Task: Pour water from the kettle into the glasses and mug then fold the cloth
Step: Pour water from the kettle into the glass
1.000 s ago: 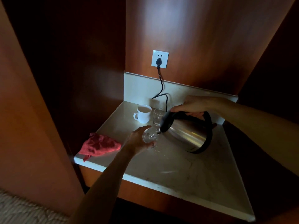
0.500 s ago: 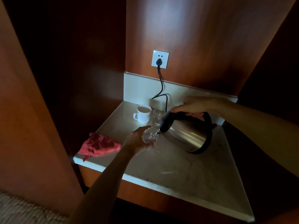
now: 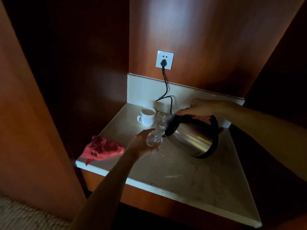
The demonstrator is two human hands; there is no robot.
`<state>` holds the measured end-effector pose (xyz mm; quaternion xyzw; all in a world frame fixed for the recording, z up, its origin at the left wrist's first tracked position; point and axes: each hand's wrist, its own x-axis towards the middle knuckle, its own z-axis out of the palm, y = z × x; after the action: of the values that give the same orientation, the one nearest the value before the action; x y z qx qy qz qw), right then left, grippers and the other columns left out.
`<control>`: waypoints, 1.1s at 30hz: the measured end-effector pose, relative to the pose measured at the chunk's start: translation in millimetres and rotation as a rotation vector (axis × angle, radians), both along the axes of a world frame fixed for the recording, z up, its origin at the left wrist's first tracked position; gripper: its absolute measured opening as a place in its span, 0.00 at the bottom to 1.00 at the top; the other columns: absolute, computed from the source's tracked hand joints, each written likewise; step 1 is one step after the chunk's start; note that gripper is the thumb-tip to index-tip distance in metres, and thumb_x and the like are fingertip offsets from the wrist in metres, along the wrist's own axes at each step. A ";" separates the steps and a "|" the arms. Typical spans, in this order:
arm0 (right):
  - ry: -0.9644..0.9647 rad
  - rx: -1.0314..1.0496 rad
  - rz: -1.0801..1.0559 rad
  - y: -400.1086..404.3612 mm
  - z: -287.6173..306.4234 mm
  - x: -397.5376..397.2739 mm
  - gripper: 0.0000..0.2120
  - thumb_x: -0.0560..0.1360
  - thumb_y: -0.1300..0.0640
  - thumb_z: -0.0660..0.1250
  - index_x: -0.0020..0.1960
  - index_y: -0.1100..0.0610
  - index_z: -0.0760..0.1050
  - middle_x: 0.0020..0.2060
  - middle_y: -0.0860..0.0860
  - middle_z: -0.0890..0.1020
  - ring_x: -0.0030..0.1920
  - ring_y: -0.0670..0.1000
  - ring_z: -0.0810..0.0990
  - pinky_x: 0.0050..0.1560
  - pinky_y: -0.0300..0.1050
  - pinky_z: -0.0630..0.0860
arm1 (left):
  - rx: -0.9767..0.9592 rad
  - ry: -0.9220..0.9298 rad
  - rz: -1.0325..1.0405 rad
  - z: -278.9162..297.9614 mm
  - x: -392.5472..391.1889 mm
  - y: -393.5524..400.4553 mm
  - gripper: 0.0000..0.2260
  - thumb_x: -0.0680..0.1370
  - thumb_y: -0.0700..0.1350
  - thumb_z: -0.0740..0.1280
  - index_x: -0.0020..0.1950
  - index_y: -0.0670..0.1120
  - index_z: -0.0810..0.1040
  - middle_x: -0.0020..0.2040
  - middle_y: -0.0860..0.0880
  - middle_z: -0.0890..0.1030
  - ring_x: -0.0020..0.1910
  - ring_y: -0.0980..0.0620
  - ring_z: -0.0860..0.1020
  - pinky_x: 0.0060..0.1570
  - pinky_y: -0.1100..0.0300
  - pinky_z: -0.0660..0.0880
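Head view looks down, near the countertop [image 3: 191, 171].

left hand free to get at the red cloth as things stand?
Probably not yet. The left hand grips the glass under the tilted kettle spout. The path itself looks open: the cloth lies just beside that forearm at the counter edge, nothing between.
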<state>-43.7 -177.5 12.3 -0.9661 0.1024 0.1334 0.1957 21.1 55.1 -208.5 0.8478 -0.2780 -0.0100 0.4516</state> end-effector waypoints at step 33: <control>-0.189 0.266 -0.119 -24.8 -20.5 -17.6 0.29 0.77 0.38 0.70 0.27 0.56 0.70 0.19 0.50 0.68 0.17 0.48 0.64 0.25 0.40 0.61 | -0.006 0.009 0.026 -3.8 2.5 -2.4 0.41 0.59 0.63 0.80 0.70 0.61 0.70 0.61 0.57 0.82 0.55 0.58 0.82 0.59 0.53 0.80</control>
<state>-61.3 -202.3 -8.1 -0.9322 0.1221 0.0426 0.3380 23.6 52.8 -212.3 0.8499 -0.2649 -0.0072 0.4554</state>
